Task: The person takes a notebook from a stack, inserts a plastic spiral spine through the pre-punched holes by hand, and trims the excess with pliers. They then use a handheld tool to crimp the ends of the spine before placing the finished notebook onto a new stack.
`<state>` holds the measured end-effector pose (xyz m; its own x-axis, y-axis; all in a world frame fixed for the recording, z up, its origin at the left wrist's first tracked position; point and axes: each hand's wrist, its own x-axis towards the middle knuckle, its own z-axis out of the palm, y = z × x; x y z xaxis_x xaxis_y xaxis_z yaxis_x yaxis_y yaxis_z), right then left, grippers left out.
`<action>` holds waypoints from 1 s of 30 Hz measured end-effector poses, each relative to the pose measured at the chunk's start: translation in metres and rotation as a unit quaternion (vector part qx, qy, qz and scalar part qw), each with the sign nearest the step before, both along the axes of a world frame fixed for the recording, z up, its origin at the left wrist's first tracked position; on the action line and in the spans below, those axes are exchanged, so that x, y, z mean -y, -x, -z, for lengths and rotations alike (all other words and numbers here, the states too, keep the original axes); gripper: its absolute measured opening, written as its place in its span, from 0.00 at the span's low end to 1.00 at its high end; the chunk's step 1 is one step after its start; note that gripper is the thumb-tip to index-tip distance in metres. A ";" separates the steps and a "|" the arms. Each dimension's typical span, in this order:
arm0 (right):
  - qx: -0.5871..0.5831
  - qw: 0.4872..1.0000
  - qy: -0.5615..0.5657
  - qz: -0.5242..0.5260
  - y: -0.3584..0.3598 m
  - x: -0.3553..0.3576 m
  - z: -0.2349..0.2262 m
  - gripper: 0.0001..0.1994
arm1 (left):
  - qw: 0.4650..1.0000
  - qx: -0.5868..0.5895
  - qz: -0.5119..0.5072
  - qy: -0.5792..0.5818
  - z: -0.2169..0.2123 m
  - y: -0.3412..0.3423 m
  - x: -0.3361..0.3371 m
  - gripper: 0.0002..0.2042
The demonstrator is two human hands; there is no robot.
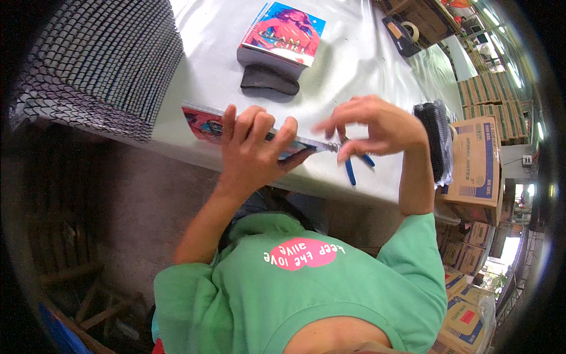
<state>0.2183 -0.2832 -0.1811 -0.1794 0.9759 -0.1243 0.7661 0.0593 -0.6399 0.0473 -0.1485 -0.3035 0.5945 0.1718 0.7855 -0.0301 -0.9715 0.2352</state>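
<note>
My left hand (253, 147) is closed around a thin notebook (203, 125) with a colourful cover, held tilted on edge over the near side of the table. A wire spiral (333, 147) sticks out at the notebook's right end. Beside it is my right hand (377, 125), slightly blurred, its thumb and fingers apart with nothing visible between them. Pliers with blue handles (352, 171) lie on the table just below my right hand; their jaws are hidden. Farther back stands a stack of spiral notebooks (286, 32), with a dark, rounded object (269, 80) in front of it.
Many dark wire spirals (106, 59) are piled at the table's left. A bundle of dark spirals (433, 141) sits at the right edge, by a cardboard box (474, 159). A tape dispenser (404, 35) lies at the back right of the white-covered table (359, 71).
</note>
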 end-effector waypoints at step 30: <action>-0.140 0.934 -0.203 0.260 -0.006 0.014 0.096 0.07 | 0.991 0.001 0.046 0.122 -0.007 -0.002 0.002 0.28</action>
